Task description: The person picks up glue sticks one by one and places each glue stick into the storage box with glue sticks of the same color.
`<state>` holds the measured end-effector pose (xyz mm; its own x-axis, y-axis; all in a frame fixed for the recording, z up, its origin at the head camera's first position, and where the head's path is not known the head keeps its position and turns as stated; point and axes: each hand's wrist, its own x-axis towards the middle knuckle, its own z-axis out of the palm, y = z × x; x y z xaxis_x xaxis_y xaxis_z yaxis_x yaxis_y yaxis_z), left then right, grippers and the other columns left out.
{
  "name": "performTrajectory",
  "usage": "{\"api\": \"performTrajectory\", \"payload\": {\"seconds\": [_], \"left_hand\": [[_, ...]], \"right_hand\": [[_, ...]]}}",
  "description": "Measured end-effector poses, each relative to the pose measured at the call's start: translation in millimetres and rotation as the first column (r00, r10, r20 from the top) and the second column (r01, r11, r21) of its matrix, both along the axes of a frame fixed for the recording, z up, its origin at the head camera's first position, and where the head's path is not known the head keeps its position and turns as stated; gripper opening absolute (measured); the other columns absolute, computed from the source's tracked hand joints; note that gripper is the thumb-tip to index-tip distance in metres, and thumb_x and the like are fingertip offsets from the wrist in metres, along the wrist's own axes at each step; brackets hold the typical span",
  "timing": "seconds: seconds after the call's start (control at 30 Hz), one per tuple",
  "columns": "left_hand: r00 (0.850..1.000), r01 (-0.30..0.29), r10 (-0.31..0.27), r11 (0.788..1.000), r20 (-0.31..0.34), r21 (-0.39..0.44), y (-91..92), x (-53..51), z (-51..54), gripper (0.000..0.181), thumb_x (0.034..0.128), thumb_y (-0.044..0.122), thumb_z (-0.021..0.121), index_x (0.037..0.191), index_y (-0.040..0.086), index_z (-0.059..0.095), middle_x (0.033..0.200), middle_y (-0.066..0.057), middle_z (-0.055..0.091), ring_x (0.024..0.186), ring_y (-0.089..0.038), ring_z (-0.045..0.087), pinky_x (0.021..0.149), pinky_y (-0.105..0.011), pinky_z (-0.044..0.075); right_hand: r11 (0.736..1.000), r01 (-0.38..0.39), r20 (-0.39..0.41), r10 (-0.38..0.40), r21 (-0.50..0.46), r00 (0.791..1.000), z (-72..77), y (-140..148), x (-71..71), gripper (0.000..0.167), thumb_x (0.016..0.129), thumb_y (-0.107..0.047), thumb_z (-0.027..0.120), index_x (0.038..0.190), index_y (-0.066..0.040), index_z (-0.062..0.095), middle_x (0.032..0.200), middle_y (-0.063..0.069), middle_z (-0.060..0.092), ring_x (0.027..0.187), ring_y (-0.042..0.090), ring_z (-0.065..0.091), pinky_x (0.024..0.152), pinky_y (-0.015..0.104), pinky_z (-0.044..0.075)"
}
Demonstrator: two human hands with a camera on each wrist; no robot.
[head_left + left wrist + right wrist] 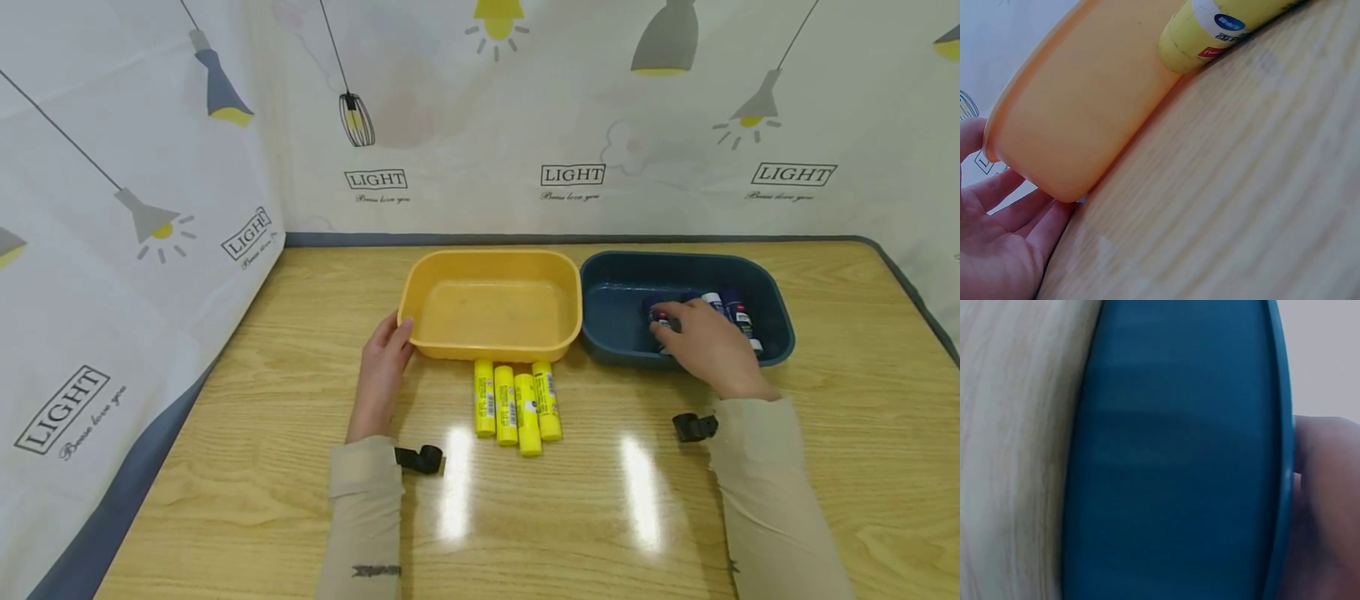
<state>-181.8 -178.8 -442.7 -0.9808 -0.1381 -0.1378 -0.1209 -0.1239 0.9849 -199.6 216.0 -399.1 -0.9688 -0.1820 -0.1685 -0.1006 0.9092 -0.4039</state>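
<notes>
My left hand (pixel 385 367) holds the left end of an orange-yellow plastic bin (pixel 487 349), thumb at the rim and fingers against the outer wall in the left wrist view. My right hand (pixel 708 343) reaches over the near rim into a dark blue bin (pixel 600 343). Its thumb and fingertips grip a dark-capped glue stick (pixel 655 313), partly hidden by them. More dark-capped glue sticks (pixel 738 310) lie right of it in the bin, partly behind the hand. In the right wrist view the blue wall (pixel 1172 450) conceals the fingertips.
Several yellow glue sticks (pixel 507 406) lie side by side before the yellow bin, one tilted against its neighbour. The two bins stand next to each other on a wooden table (pixel 555 517). A lamp-printed cloth (pixel 480 117) hangs behind and at the sides.
</notes>
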Motion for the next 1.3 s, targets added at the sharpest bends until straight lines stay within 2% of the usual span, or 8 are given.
{"api": "performTrajectory", "payload": {"seconds": [0.13, 0.37, 0.63, 0.8, 0.93, 1.03, 1.1, 1.3], "left_hand": [[1.000, 0.006, -0.006, 1.000, -0.003, -0.007, 0.7, 0.6, 0.9, 0.057, 0.0885, 0.038, 0.053, 0.135, 0.010, 0.038, 0.137, -0.006, 0.036, 0.123, -0.019, 0.038, 0.099, -0.029, 0.035], [1.000, -0.003, 0.003, 1.000, -0.004, 0.019, 1.6, -1.1, 0.6, 0.051, 0.0907, 0.032, 0.051, 0.135, 0.010, 0.039, 0.136, -0.006, 0.036, 0.123, -0.020, 0.038, 0.100, -0.030, 0.034], [1.000, 0.004, -0.004, 1.000, -0.010, 0.030, 2.8, -1.5, 0.7, 0.052, 0.0910, 0.031, 0.051, 0.135, 0.008, 0.038, 0.137, -0.008, 0.035, 0.124, -0.021, 0.037, 0.100, -0.031, 0.033], [1.000, 0.010, -0.010, 1.000, -0.013, 0.026, 3.6, -0.7, 1.6, 0.052, 0.0915, 0.031, 0.050, 0.136, 0.008, 0.036, 0.137, -0.008, 0.034, 0.124, -0.021, 0.037, 0.100, -0.030, 0.034], [1.000, 0.013, -0.013, 1.000, -0.015, 0.019, 3.2, 0.3, 2.3, 0.052, 0.0917, 0.031, 0.050, 0.136, 0.008, 0.036, 0.138, -0.008, 0.034, 0.124, -0.021, 0.036, 0.100, -0.031, 0.033], [1.000, 0.006, -0.006, 1.000, -0.004, 0.007, 2.4, 0.8, 2.5, 0.052, 0.0914, 0.032, 0.050, 0.136, 0.009, 0.036, 0.138, -0.007, 0.034, 0.124, -0.021, 0.037, 0.100, -0.030, 0.034], [1.000, -0.001, 0.001, 1.000, 0.008, 0.006, 1.7, 0.6, 2.1, 0.052, 0.0910, 0.033, 0.051, 0.136, 0.010, 0.037, 0.137, -0.005, 0.035, 0.123, -0.019, 0.037, 0.100, -0.029, 0.034], [1.000, -0.012, 0.012, 1.000, 0.014, 0.009, -3.0, -4.5, -9.4, 0.052, 0.0890, 0.036, 0.053, 0.134, 0.014, 0.040, 0.135, -0.002, 0.037, 0.122, -0.016, 0.039, 0.098, -0.027, 0.035]], "right_hand": [[1.000, 0.001, -0.019, -0.001, -0.025, 1.000, 2.7, 4.2, -1.3, 0.051, 0.093, -0.040, 0.041, 0.131, -0.007, 0.044, 0.125, 0.025, 0.043, 0.108, 0.042, 0.043, 0.081, 0.059, 0.039], [0.996, 0.012, -0.129, -0.024, -0.092, 0.991, 6.4, 13.7, 0.9, 0.048, 0.093, -0.037, 0.043, 0.131, -0.007, 0.043, 0.106, 0.017, 0.053, 0.086, 0.029, 0.053, 0.064, 0.045, 0.044], [0.984, 0.036, -0.276, -0.084, -0.176, 0.957, 12.1, 25.1, 4.4, 0.046, 0.094, -0.032, 0.042, 0.135, -0.010, 0.039, 0.108, 0.015, 0.053, 0.093, 0.032, 0.050, 0.071, 0.048, 0.041], [0.974, 0.079, -0.291, -0.140, -0.212, 0.946, 15.6, 32.2, 5.0, 0.046, 0.095, -0.031, 0.041, 0.136, -0.011, 0.038, 0.113, 0.017, 0.052, 0.095, 0.034, 0.049, 0.076, 0.051, 0.041], [0.958, 0.121, -0.268, -0.192, -0.259, 0.944, 18.7, 37.6, 7.3, 0.048, 0.095, -0.032, 0.039, 0.138, -0.012, 0.035, 0.121, 0.020, 0.047, 0.100, 0.038, 0.047, 0.079, 0.054, 0.039], [0.936, 0.173, -0.252, -0.255, -0.307, 0.933, 20.1, 44.8, 10.6, 0.050, 0.095, -0.035, 0.039, 0.140, -0.015, 0.031, 0.129, 0.019, 0.042, 0.107, 0.041, 0.042, 0.084, 0.056, 0.036], [0.916, 0.213, -0.252, -0.307, -0.340, 0.918, 20.4, 50.9, 12.7, 0.051, 0.095, -0.035, 0.038, 0.141, -0.016, 0.029, 0.133, 0.018, 0.039, 0.113, 0.042, 0.039, 0.089, 0.057, 0.033], [0.792, 0.381, -0.171, -0.508, -0.477, 0.844, 17.9, 69.1, 19.1, 0.053, 0.093, -0.039, 0.038, 0.142, -0.023, 0.025, 0.142, 0.011, 0.027, 0.125, 0.036, 0.029, 0.100, 0.052, 0.027]]}}
